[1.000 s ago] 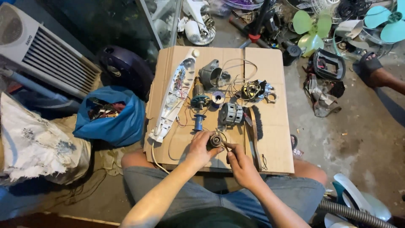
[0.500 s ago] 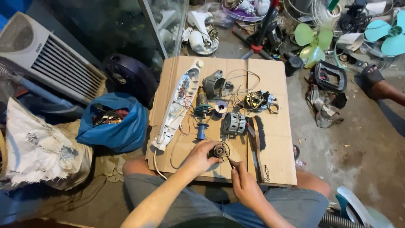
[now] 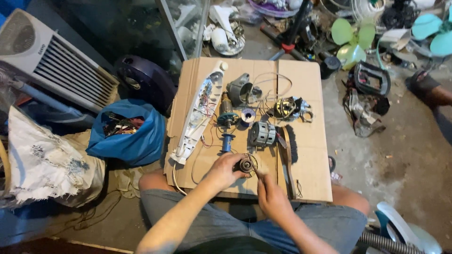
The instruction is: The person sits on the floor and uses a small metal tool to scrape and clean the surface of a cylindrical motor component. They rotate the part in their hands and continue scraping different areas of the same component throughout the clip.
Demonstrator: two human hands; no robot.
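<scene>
Head view: I see the left hand (image 3: 225, 170) closed around a small round motor part (image 3: 246, 165), held just above the near edge of the cardboard sheet (image 3: 310, 160) that serves as the work surface. The right hand (image 3: 269, 195) sits just beside it on the near right side, fingertips pinched toward the part; I cannot tell whether they grip a wire or a small tool. The part lies directly between both hands, with the left hand nearer; its round face is turned up toward the camera. Toward the far edge from it lie a blue spool (image 3: 227, 140), a grey motor stator (image 3: 262, 133) and a black brush (image 3: 291, 141); a long white housing (image 3: 197, 113) runs along the left edge. The underside of the part is hidden by the left fingers.
</scene>
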